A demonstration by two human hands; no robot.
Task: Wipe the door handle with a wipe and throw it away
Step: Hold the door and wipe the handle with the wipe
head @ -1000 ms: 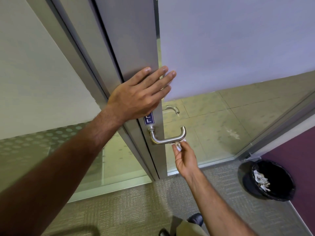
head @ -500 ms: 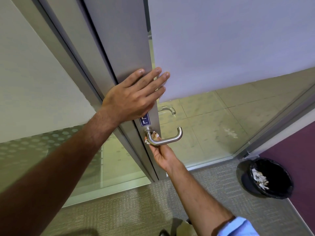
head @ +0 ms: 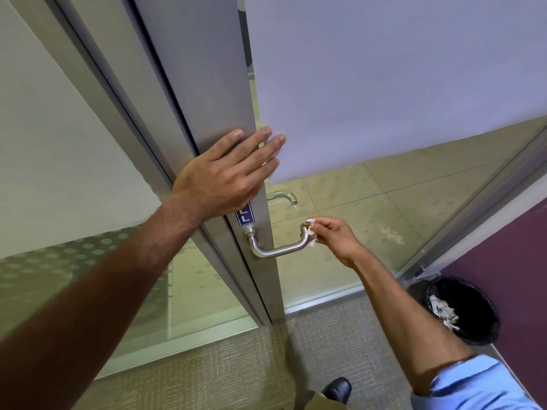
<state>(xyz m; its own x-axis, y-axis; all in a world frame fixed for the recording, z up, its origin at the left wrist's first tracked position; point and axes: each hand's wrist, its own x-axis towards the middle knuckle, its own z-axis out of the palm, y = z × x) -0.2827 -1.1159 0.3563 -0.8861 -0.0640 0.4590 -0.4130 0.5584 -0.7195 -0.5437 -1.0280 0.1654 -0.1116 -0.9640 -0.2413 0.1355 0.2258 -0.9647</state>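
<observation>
A brushed-steel lever door handle (head: 276, 250) juts from the edge of a grey-framed glass door (head: 207, 84). My right hand (head: 333, 236) pinches a small white wipe (head: 310, 230) against the bent outer end of the handle. My left hand (head: 228, 176) lies flat, fingers spread, on the door frame just above the handle and a small blue label (head: 245, 215). A black-lined waste bin (head: 461, 310) with crumpled white wipes inside stands on the floor at the lower right.
A second handle (head: 284, 197) shows through the glass on the door's far side. Glass panels flank the door. A purple wall (head: 503, 267) rises behind the bin. Grey carpet (head: 236, 365) covers the floor, where my dark shoe (head: 337, 389) shows.
My right hand slid the wipe along the handle from its base near the door to the outer bent end. My left hand stayed pressed on the door.
</observation>
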